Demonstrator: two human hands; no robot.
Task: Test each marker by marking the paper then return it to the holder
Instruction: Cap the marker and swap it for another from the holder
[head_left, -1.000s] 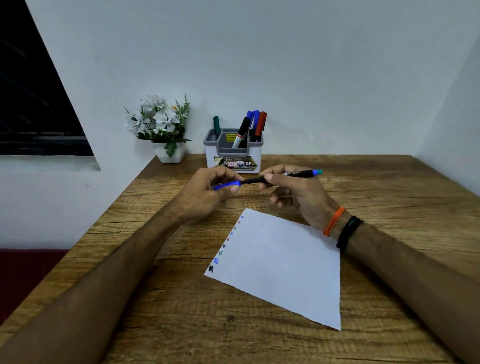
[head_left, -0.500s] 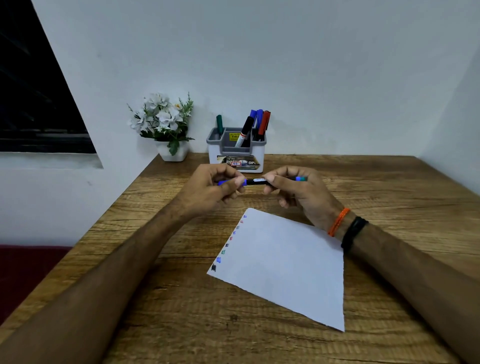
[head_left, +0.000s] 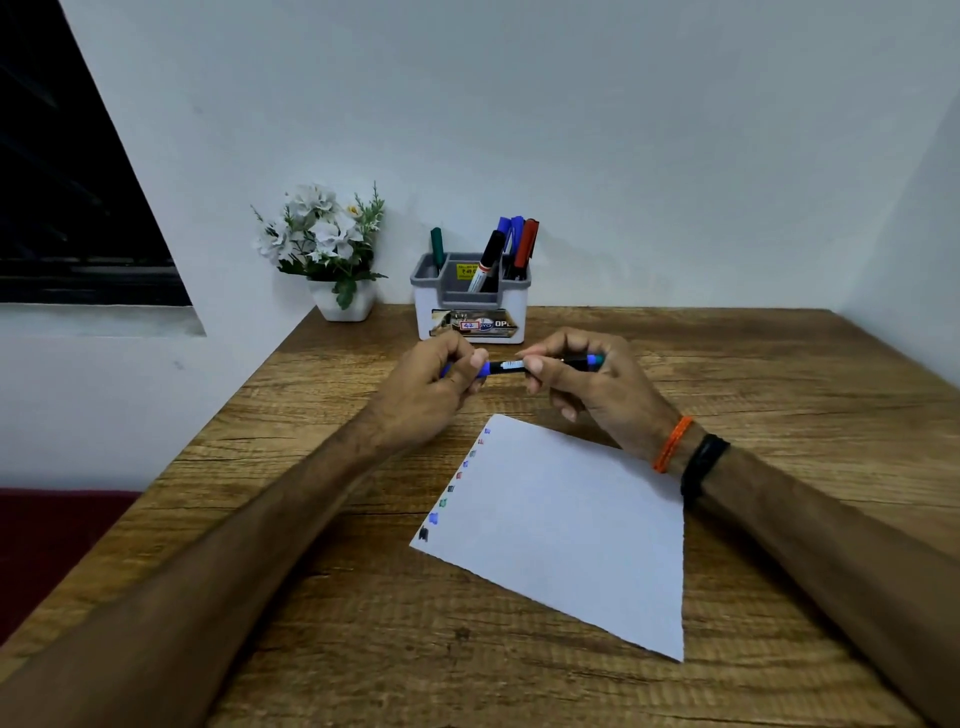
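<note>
Cap's back on now: left hand pinches the blue cap end, right hand grips the marker barrel above the paper, so it's ready for the holder at 12 o'clock.

Wooden table: paper, holder, flowerpot.

The light is soft and a bit dim, with no bright glare on the plain white wall. Faint soft shadows lie on the brown wooden table. The wide lens bends the dark window at the left edge, and small things look slightly blurry.
</note>
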